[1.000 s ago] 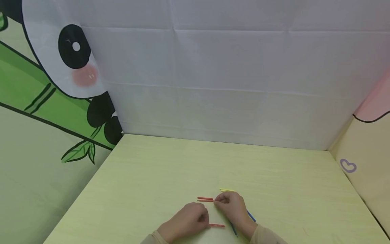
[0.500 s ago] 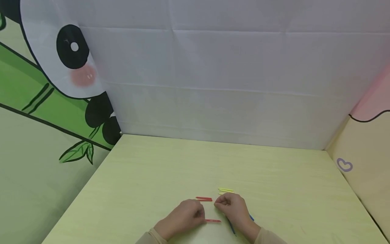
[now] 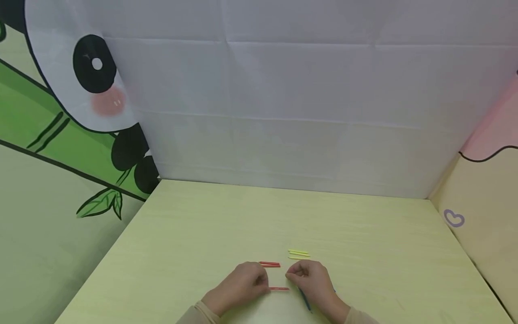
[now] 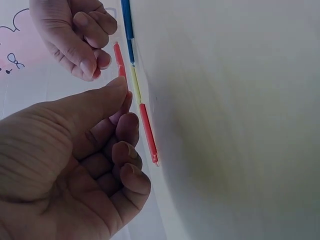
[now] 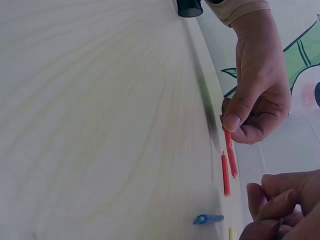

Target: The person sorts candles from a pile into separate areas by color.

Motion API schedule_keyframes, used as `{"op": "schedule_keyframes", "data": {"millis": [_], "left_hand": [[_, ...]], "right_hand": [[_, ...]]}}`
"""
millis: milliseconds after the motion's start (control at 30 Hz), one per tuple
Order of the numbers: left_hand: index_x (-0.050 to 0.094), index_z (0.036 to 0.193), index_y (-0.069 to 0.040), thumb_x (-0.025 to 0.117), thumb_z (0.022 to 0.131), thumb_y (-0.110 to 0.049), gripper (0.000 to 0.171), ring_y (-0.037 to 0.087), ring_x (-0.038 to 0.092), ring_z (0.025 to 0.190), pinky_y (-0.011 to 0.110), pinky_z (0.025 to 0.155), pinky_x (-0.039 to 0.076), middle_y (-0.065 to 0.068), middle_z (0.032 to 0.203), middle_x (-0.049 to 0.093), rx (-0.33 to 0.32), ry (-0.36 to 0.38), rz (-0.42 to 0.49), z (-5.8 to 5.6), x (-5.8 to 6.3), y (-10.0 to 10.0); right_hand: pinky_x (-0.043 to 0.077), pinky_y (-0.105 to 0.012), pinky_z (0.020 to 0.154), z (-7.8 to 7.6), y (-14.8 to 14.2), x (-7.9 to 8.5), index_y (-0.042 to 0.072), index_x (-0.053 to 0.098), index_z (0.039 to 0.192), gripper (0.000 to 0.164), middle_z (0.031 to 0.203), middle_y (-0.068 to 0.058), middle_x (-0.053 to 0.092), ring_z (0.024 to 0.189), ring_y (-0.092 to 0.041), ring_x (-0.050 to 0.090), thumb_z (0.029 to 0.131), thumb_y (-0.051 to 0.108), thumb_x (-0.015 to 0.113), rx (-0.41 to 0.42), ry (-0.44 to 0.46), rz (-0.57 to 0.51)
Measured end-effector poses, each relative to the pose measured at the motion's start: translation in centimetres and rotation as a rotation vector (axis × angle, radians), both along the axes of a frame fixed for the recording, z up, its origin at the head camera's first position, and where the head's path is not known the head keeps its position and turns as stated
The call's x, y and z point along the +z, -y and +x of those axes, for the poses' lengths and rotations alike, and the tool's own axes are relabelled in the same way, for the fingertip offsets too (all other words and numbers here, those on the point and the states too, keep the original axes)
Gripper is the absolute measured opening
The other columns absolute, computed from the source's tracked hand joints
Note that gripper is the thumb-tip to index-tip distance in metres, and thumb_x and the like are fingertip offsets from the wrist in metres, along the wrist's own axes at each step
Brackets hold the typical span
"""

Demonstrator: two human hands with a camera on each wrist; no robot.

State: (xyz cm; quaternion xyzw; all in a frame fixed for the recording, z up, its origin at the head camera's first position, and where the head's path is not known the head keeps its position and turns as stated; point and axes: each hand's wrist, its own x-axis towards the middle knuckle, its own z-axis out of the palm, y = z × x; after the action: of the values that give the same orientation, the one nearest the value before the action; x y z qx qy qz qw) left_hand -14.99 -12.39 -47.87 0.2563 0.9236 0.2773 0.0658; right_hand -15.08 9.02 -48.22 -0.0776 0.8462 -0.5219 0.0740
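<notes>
While the left hand [image 3: 243, 285] pinches a red stick [image 3: 279, 288] by one end, its free end towards the other hand, the right hand [image 3: 313, 281] is curled narrow, thumb against fingers. Beyond the held stick, a red pair [image 3: 270, 264] lies on the bench [image 3: 202, 225], near the yellow sticks [image 3: 298, 254]. A blue stick [image 3: 305, 300] lies just beside the right hand.

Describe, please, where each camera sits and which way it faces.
Head: worn there, facing forward and down at the table; left hand, right hand and sleeves show.
Left wrist: worn there, facing the pinched red stick; both hands show.
Right wrist: worn there, looking across the table; both hands show.
Wrist views share that red stick.
</notes>
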Motion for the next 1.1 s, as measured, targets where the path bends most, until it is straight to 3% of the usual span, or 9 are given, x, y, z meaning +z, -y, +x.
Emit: {"op": "schedule_keyframes", "data": {"millis": [867, 1100], "left_hand": [[0.064, 0.070, -0.019, 0.074, 0.082, -0.012, 0.017, 0.000, 0.044, 0.064, 0.020, 0.062, 0.042, -0.017, 0.067, 0.051, 0.037, -0.016, 0.023, -1.2, 0.0, 0.9], [0.063, 0.071, -0.018, 0.074, 0.084, -0.012, 0.017, 0.001, 0.045, 0.064, 0.021, 0.062, 0.042, -0.015, 0.068, 0.051, 0.050, 0.011, 0.026, -1.5, 0.2, 1.0]], "right_hand": [[0.042, -0.023, 0.058, 1.3, -1.3, 0.0, 0.009, 0.071, 0.081, 0.008, 0.072, 0.003, 0.067, 0.063, -0.009, 0.050, 0.083, 0.015, 0.076, 0.041, 0.036, 0.012], [0.042, -0.023, 0.056, 1.6, -1.7, -0.1, 0.008, 0.071, 0.082, 0.008, 0.072, 0.004, 0.066, 0.062, -0.009, 0.050, 0.083, 0.015, 0.076, 0.038, 0.058, 0.016]]}}
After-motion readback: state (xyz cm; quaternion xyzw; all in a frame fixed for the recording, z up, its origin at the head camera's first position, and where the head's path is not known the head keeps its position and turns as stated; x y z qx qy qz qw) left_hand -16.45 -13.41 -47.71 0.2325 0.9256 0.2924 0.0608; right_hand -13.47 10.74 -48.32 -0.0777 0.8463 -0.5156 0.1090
